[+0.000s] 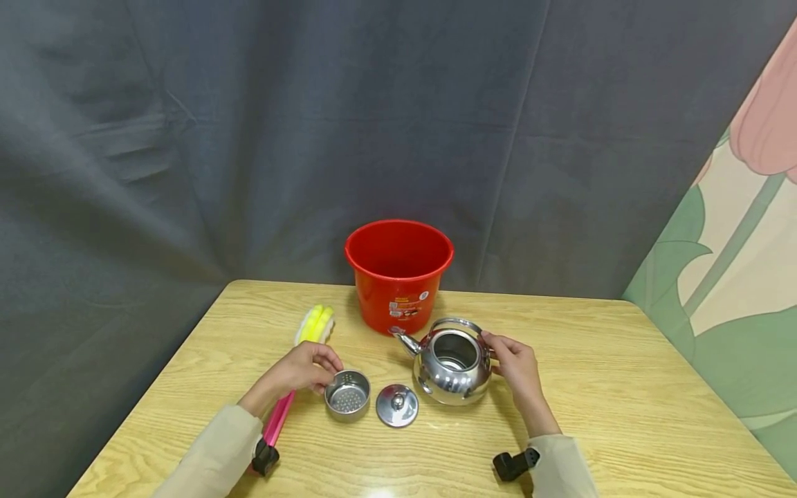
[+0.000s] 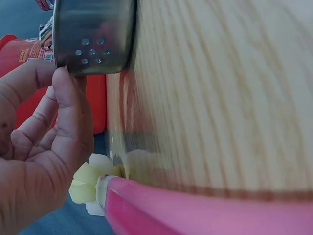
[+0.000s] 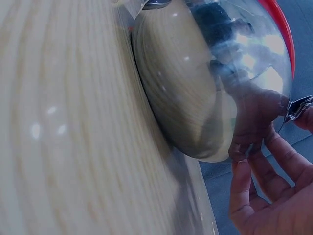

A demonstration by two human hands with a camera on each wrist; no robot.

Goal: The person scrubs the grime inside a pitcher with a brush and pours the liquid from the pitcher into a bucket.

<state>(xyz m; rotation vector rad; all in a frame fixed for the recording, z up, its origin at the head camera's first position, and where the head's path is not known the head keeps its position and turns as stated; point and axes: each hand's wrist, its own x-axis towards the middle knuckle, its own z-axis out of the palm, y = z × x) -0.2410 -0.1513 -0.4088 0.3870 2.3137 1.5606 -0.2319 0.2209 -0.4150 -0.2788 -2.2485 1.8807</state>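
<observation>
A small metal strainer basket point(image 1: 347, 395) with a perforated bottom sits on the table left of centre. My left hand point(image 1: 306, 368) pinches its edge between thumb and finger, as the left wrist view shows on the basket's wall point(image 2: 95, 36). To the right stands a shiny steel kettle point(image 1: 453, 373), lidless, its spout pointing left and its handle raised. My right hand point(image 1: 514, 360) holds it at the right side, thumb by the handle's base and fingertips against the rounded body point(image 3: 195, 98). The kettle's round lid point(image 1: 397, 405) lies knob up between basket and kettle.
Behind the kettle stands a red bucket point(image 1: 398, 277). A brush with a pink handle point(image 1: 278, 419) and a yellow and white head point(image 1: 315, 324) lies under and beside my left forearm. A dark curtain point(image 1: 373, 124) hangs along the back of the wooden table point(image 1: 623, 387).
</observation>
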